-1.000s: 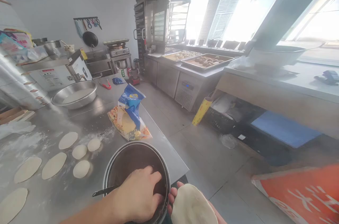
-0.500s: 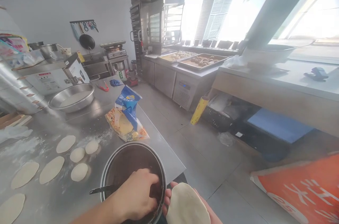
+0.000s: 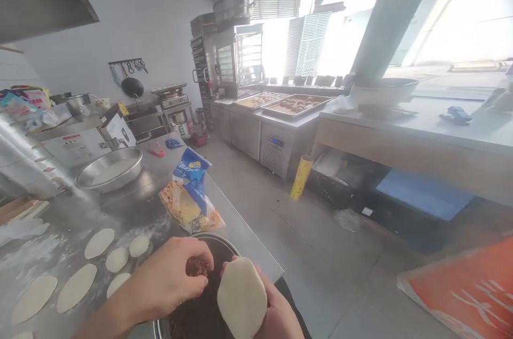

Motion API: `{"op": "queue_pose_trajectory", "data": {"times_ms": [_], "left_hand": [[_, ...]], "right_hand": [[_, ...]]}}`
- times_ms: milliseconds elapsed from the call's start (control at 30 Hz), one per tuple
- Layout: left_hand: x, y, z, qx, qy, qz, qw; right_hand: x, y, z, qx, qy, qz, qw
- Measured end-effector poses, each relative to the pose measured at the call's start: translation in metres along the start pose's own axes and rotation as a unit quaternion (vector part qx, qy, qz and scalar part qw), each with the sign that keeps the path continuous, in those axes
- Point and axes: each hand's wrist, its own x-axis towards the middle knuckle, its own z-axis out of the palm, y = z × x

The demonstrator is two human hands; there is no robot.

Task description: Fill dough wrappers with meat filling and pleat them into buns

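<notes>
My left hand (image 3: pixel 168 283) is closed in a pinch on a clump of dark brown filling (image 3: pixel 199 266), held just above a metal bowl (image 3: pixel 224 243) of the same filling at the steel table's near corner. My right hand (image 3: pixel 276 315) lies palm up under a flat oval of pale dough (image 3: pixel 242 296), right beside the clump. Several flattened dough rounds (image 3: pixel 98 243) lie on the floured table (image 3: pixel 132 205) to the left.
A blue and yellow bag (image 3: pixel 191 195) lies behind the bowl. A wide steel basin (image 3: pixel 109 170) sits further back. Trays of baked goods (image 3: pixel 294 105) rest on a counter by the windows. A yellow roll (image 3: pixel 301 178) leans on the tiled floor.
My left hand has lifted out of the bowl with a clump of filling. My right hand has brought the dough round up and to the left, next to it. The camera tilted upward.
</notes>
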Motion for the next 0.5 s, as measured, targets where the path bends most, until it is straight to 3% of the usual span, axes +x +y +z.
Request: {"op": "queue_pose_trajectory", "data": {"times_ms": [100,167,267,500], "left_hand": [[-0.006,0.021,-0.002,0.037,0.023,0.015,0.999],[-0.007,0.024,0.007,0.072,0.008,0.028,0.997],[-0.007,0.014,0.023,0.104,-0.003,0.049,0.993],[-0.006,-0.009,0.051,0.12,0.054,0.105,0.986]], "right_hand": [[0.018,0.026,0.006,0.039,-0.021,0.079,0.996],[0.023,0.034,0.01,0.083,-0.043,0.084,0.992],[0.025,0.034,0.01,0.114,-0.06,0.07,0.989],[0.027,0.035,0.005,0.128,-0.034,0.08,0.988]]}}
